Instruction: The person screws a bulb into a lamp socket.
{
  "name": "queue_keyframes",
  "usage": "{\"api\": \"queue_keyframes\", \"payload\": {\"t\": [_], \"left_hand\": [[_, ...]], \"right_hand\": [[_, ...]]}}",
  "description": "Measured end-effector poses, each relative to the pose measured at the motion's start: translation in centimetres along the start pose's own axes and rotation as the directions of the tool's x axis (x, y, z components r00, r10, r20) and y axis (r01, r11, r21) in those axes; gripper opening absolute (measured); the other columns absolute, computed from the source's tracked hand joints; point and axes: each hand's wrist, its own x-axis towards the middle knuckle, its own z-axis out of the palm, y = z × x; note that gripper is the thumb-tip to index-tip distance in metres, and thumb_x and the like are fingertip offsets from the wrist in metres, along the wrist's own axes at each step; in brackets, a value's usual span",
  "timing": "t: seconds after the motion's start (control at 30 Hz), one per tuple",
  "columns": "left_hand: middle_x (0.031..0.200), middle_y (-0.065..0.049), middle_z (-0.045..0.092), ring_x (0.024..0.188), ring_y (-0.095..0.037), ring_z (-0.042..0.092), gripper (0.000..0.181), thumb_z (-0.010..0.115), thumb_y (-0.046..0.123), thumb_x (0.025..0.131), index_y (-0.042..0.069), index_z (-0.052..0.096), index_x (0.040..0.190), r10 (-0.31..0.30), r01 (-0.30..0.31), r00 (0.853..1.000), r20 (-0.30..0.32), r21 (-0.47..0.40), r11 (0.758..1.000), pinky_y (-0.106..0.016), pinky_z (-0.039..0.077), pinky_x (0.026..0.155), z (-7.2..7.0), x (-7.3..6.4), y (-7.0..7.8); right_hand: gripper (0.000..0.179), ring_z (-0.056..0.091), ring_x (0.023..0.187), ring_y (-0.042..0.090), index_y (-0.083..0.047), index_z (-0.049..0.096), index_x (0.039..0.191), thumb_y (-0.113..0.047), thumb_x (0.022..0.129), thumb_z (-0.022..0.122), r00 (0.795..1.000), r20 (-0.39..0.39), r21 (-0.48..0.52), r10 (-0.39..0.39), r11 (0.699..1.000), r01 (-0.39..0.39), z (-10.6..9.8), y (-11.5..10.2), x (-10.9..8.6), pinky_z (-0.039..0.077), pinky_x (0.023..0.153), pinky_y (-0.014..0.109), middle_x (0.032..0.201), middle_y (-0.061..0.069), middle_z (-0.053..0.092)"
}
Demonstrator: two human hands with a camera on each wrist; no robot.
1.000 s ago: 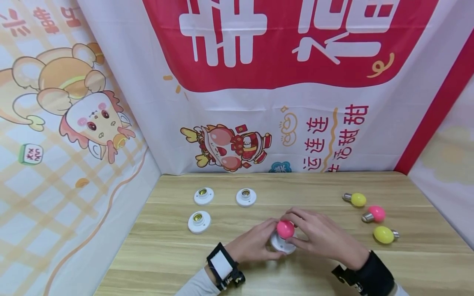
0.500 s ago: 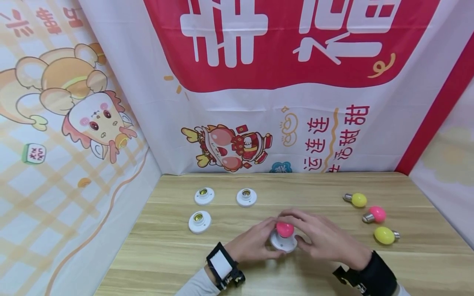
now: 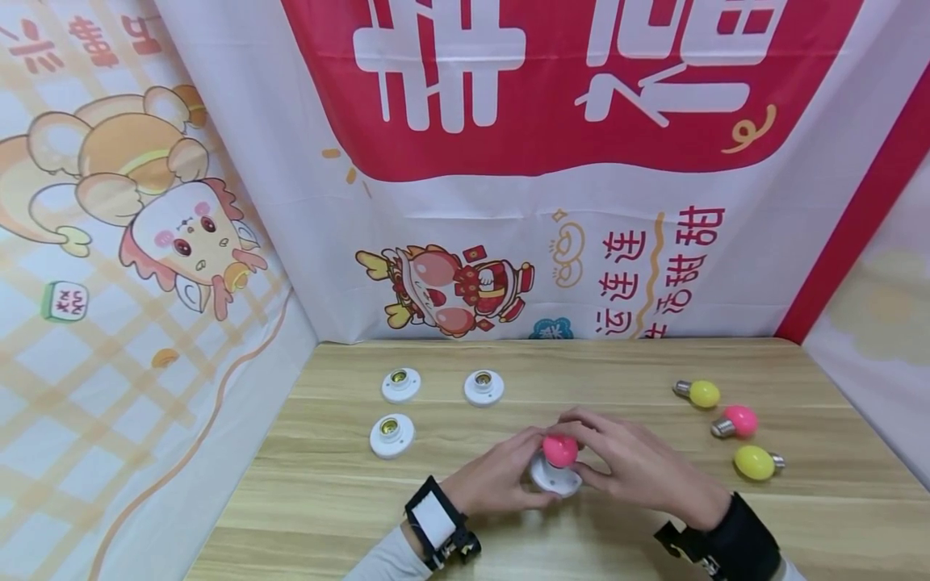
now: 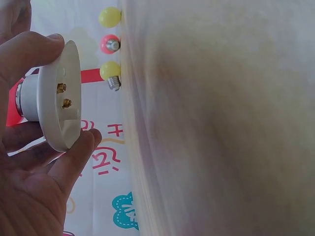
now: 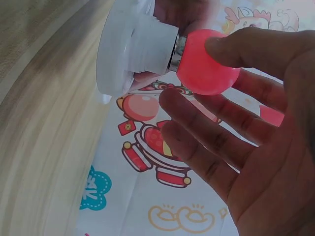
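The right hand's thumb now lies against the held pink bulb, where half a second ago it stood off it; thumb and fingers pinch the globe. The left hand keeps its place, thumb and fingers clamped on the rim of a white screw lamp holder. This holder is tilted and raised off the table, its underside showing two brass screws in the left wrist view. The bulb's metal cap sits at the holder's mouth, partly visible. Both hands cover parts of holder and bulb from above.

Four bulbs are in sight: the held one and three lying to the right, namely a near yellow bulb, a loose pink bulb and a far yellow bulb. Lamp holders also number four: the gripped one, then a near-left holder, a far-left holder and a middle holder, all three upright.

Around them is a wood-grain table, and behind it hangs a red-and-white printed cloth.
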Motion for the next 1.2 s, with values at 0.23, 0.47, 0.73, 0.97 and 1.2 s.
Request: {"api": "queue_keyframes", "payload": {"t": [0.23,0.47,0.73,0.97,1.2], "left_hand": [[0.152,-0.006,0.057,0.135,-0.009,0.060,0.080,0.084,0.033,0.093,0.011,0.042,0.158,0.001,-0.001,1.000,0.001,-0.023,1.000,-0.017,0.048,0.115,0.03,0.05,0.09],[0.150,-0.006,0.058,0.133,-0.009,0.061,0.079,0.085,0.032,0.092,0.011,0.044,0.156,0.027,-0.027,1.000,-0.012,0.000,1.000,-0.017,0.049,0.114,0.07,0.09,-0.04],[0.149,-0.008,0.059,0.133,-0.011,0.062,0.080,0.084,0.032,0.093,0.009,0.043,0.157,0.041,-0.040,0.999,-0.026,0.019,0.999,-0.018,0.049,0.114,-0.03,-0.02,-0.07],[0.153,-0.008,0.056,0.135,-0.011,0.061,0.078,0.084,0.031,0.093,0.009,0.044,0.156,0.026,-0.026,1.000,-0.009,-0.010,1.000,-0.018,0.048,0.115,0.13,0.00,-0.14],[0.155,-0.008,0.055,0.136,-0.011,0.061,0.080,0.085,0.031,0.092,0.009,0.043,0.157,0.032,-0.032,0.999,-0.005,-0.020,0.999,-0.018,0.047,0.116,0.32,0.10,-0.11]], "right_hand": [[0.049,0.071,0.099,0.009,-0.020,0.069,0.130,-0.028,0.086,0.090,1.000,-0.027,-0.022,-0.003,1.000,0.002,0.03,0.06,-0.02,0.066,0.083,0.028,0.124,-0.006,0.067],[0.063,0.071,0.098,0.012,-0.020,0.063,0.139,-0.029,0.083,0.092,0.999,-0.028,0.008,0.020,1.000,-0.020,-0.02,0.13,-0.16,0.066,0.081,0.027,0.145,0.003,0.058],[0.069,0.069,0.121,0.019,-0.022,0.060,0.146,-0.014,0.083,0.088,0.999,0.005,0.013,-0.031,0.999,0.031,-0.20,0.22,-0.10,0.066,0.095,0.040,0.150,-0.001,0.058],[0.054,0.070,0.119,0.014,-0.019,0.070,0.136,-0.014,0.085,0.088,1.000,0.006,0.005,-0.030,1.000,0.030,-0.14,0.16,-0.01,0.065,0.097,0.039,0.133,-0.005,0.068],[0.052,0.071,0.108,0.012,-0.019,0.069,0.130,-0.023,0.084,0.091,1.000,0.003,0.003,0.003,1.000,-0.003,-0.08,0.10,-0.01,0.066,0.091,0.034,0.125,-0.006,0.069]]}}
